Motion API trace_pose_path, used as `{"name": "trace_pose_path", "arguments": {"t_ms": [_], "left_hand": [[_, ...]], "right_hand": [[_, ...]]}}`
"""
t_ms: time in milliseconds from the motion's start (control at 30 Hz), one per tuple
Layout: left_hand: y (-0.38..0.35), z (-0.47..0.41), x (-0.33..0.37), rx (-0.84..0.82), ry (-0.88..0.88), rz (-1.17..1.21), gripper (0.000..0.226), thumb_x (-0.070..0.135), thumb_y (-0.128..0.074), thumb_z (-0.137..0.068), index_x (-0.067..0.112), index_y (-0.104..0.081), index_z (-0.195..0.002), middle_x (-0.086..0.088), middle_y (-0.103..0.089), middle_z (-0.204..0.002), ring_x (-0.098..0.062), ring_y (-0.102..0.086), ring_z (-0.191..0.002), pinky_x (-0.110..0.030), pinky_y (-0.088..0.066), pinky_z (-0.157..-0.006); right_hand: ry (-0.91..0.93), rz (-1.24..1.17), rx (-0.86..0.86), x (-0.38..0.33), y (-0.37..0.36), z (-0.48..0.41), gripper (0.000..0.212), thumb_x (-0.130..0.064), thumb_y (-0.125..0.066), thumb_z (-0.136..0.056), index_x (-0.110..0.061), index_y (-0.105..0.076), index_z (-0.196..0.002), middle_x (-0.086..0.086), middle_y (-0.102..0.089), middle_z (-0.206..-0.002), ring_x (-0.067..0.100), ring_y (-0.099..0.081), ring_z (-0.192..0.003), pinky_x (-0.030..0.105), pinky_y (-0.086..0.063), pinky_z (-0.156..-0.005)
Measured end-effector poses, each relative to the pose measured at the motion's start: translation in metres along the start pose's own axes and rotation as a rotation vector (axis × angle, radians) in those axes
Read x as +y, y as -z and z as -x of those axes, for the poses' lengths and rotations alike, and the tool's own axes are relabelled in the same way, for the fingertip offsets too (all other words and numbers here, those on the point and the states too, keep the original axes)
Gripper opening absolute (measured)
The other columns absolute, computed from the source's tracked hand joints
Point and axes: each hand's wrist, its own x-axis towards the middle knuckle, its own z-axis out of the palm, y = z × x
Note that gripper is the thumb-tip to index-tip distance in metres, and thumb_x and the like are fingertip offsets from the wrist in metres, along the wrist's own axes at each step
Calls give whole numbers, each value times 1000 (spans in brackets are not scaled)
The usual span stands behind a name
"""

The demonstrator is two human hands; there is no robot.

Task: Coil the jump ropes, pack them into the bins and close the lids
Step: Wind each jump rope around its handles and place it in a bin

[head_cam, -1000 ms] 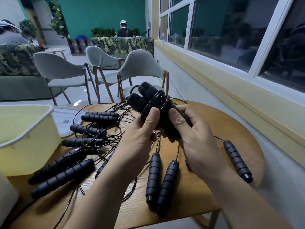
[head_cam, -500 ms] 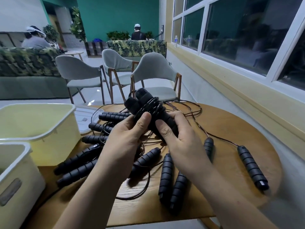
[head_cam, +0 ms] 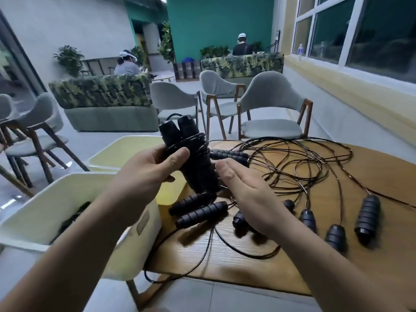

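Head view: your bench (head_cam: pixel 337 255) is crowded. From the coiled jump rope (head_cam: pixel 193 163), a pair of loose handles (head_cam: pixel 199 210) lies on the wood at 6 o'clock, just under the bundle's lower end. Another pair (head_cam: pixel 227 154) lies at 3 o'clock, partly hidden behind the bundle. Four more handles (head_cam: pixel 368 219) stand in a row at 4 o'clock, near the bench's front edge, one half hidden under your right wrist. Slack cords (head_cam: pixel 304 163) loop and cross over the far side of the bench from 2 to 4 o'clock, and one cord trails off the front edge at 6 o'clock. The near bin (head_cam: pixel 67 179) sits at 8 o'clock with its lid off and something dark inside. Your left forearm crosses over its right wall. The far bin (head_cam: pixel 126 143) is at 10 o'clock, also open. Grey chairs (head_cam: pixel 270 109) and a leaf-patterned sofa (head_cam: pixel 101 93) stand beyond the bench.

The coiled jump rope is raised off the bench, over its left edge beside the bins. Its two handles lie side by side with cord wound round their middle. The long axis tilts, end caps up toward 11 o'clock and the lower end toward 5 o'clock.

Your left hand (head_cam: pixel 153 174) is curled round the bundle, thumb across the windings. Your right hand (head_cam: pixel 245 192) is flat, fingers straight and together, with the thumb tip just beside the bundle; you cannot tell whether it touches.
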Motion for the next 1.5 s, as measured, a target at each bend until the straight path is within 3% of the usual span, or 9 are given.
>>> {"name": "trace_pose_path", "arguments": {"t_ms": [267, 433, 500, 633, 767, 1033, 1200, 1300, 1500], "left_hand": [[110, 7, -23, 79, 114, -46, 65, 71, -71, -82, 22, -74, -125, 2, -80, -117, -13, -74, -111, -35, -46, -81], [170, 10, -34, 79, 198, -62, 108, 89, -84, -44, 17, -75, -124, -3, -79, -121, -17, -72, -107, -36, -41, -78], [186, 8, -40, 75, 259, -178, 102, 89, -82, -48, 18, -77, -121, -1, -81, -117, -19, -71, -107, -35, -43, -79], [205, 0, -63, -9, 366, -593, 42, 61, -72, -93, 22, -77, -111, -3, -80, -105, -29, -71, -105, -39, -52, -84], [206, -5, -79, -183, 435, -935, 29, 55, -69, -97, 30, -72, -113, 6, -76, -106, -14, -69, -100, -34, -53, -95], [220, -12, -98, -339, 609, -972, 52, 73, -61, -89, 32, -70, -120, 3, -77, -114, -21, -73, -107, -44, -56, -102], [215, -8, -95, -379, 666, -1040, 73, 66, -45, -105, 33, -25, -168, 0, -46, -165, -26, -47, -148, -40, -33, -124], [211, -4, -95, -392, 693, -1079, 82, 68, -34, -106, 30, -1, -171, -3, -17, -177, -25, -19, -162, -41, -15, -129], [207, 7, -86, -272, 518, -1077, 106, 102, -25, -78, 33, -45, -156, 0, -54, -156, -24, -53, -139, -42, -40, -118]], "right_hand": [[88, 132, -152, 5, -47, -24, 41, -50, -47, -111, -40, -58, -150, -25, -64, -141, -9, -57, -129, 24, -49, -108], [195, 295, -215, 5, -77, -33, 42, -45, -52, -111, -45, -54, -153, -24, -59, -149, -3, -53, -136, 32, -48, -115], [230, 375, -241, 9, -87, -37, 44, -47, -51, -110, -45, -54, -153, -27, -52, -154, -7, -42, -146, 34, -41, -122], [252, 470, -295, 18, -101, -43, 45, -59, -47, -108, -48, -56, -150, -30, -47, -157, -4, -34, -152, 44, -36, -126], [292, 527, -309, 23, -106, -48, 46, -64, -44, -107, -47, -63, -144, -29, -47, -158, -6, -27, -155, 41, -30, -128], [285, 485, -301, 26, -106, -49, 45, -66, -45, -106, -46, -67, -139, -32, -49, -152, -8, -29, -152, 33, -31, -125], [265, 476, -319, 24, -107, -47, 41, -62, -48, -104, -48, -66, -139, -32, -47, -154, -9, -25, -153, 31, -27, -125], [255, 479, -331, 24, -107, -46, 44, -64, -45, -104, -49, -64, -140, -33, -44, -156, -10, -23, -154, 31, -25, -126], [248, 489, -374, 21, -102, -45, 49, -63, -49, -103, -51, -54, -151, -35, -32, -166, -13, -14, -156, 33, -19, -131]]}}
